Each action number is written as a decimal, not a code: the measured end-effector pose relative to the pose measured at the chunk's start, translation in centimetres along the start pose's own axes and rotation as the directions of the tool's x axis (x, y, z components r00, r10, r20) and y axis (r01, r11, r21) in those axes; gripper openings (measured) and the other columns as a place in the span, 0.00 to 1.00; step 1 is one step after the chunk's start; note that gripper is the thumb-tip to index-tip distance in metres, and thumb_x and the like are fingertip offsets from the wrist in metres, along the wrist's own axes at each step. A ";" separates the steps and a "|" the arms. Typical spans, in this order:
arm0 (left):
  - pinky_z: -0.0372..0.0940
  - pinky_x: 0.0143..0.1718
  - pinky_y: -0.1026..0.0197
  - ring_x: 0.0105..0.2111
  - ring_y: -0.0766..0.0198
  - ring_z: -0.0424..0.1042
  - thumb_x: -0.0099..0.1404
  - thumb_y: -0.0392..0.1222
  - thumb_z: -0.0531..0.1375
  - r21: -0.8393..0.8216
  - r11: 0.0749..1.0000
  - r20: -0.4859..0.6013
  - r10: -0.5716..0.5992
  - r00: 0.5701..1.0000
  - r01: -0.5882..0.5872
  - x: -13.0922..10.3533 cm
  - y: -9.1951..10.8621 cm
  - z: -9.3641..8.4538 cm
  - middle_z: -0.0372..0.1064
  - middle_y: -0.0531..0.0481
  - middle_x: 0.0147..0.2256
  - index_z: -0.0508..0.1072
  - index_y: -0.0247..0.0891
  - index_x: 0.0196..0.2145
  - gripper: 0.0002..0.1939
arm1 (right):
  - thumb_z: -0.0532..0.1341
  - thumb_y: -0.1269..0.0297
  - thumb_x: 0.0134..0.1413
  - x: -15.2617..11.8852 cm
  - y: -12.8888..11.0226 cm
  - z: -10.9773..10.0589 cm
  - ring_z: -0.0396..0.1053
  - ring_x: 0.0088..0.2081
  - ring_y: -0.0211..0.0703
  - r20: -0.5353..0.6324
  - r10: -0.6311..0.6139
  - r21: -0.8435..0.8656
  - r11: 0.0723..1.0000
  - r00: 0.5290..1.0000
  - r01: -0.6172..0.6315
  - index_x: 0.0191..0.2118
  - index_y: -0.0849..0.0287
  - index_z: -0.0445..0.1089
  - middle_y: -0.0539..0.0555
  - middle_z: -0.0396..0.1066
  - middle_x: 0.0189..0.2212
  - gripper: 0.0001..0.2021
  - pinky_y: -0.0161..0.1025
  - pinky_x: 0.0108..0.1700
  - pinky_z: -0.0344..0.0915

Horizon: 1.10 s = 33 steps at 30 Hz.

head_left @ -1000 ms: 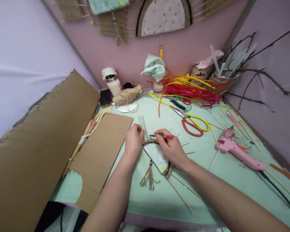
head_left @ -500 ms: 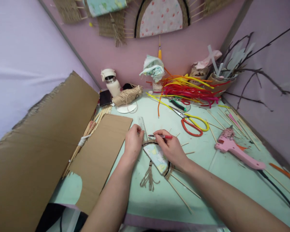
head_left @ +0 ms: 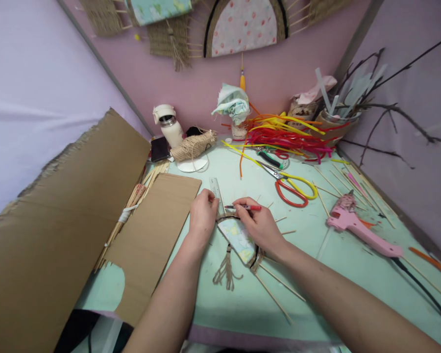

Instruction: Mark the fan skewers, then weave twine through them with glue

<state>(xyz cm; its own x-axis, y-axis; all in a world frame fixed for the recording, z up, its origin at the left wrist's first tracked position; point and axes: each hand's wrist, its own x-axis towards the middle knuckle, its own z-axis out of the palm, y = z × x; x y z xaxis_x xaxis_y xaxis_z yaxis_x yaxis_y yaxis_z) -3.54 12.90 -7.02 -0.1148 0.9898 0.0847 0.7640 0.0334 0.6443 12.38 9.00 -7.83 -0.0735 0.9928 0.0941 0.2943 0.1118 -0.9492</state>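
Note:
Fingers of my left hand (head_left: 203,214) are closed on the lower part of a clear ruler (head_left: 213,184), next to a thin wooden stick. My right hand (head_left: 261,226) grips a red pen (head_left: 256,208), its tip pointing left towards that stick. Beneath my hands lies a half-round craft piece (head_left: 235,236) with blue-green patterned fabric and a black and twine border. Thin sticks (head_left: 275,294) fan out from its curved edge, and a twine tassel (head_left: 226,272) hangs off its straight side. My right hand covers part of the border.
Cardboard (head_left: 158,211) lies to the left beside bundled sticks (head_left: 127,211). Scissors (head_left: 294,191) with red and yellow handles and a pink glue gun (head_left: 363,230) lie to the right. Behind are a twine roll (head_left: 193,145), a white bottle (head_left: 171,130) and coloured pipe cleaners (head_left: 290,137).

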 end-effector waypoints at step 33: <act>0.59 0.32 0.62 0.29 0.63 0.69 0.59 0.36 0.56 -0.003 1.000 0.004 0.005 1.000 -0.005 0.0 -0.1 0.1 0.70 0.51 0.29 0.65 0.40 0.29 0.02 | 0.52 0.58 0.62 0.1 0.1 0.1 0.68 0.28 0.41 -0.008 -0.009 -0.012 1.000 1.000 0.009 0.40 0.58 0.70 0.50 0.72 0.27 0.12 0.36 0.33 0.61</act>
<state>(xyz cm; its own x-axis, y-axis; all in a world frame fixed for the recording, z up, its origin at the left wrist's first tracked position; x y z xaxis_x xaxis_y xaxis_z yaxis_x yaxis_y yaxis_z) -3.57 12.96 -7.22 -0.1083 0.9905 0.0846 0.7625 0.0282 0.6464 12.34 9.12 -7.98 -0.0686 0.9921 0.1046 0.3050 0.1207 -0.9447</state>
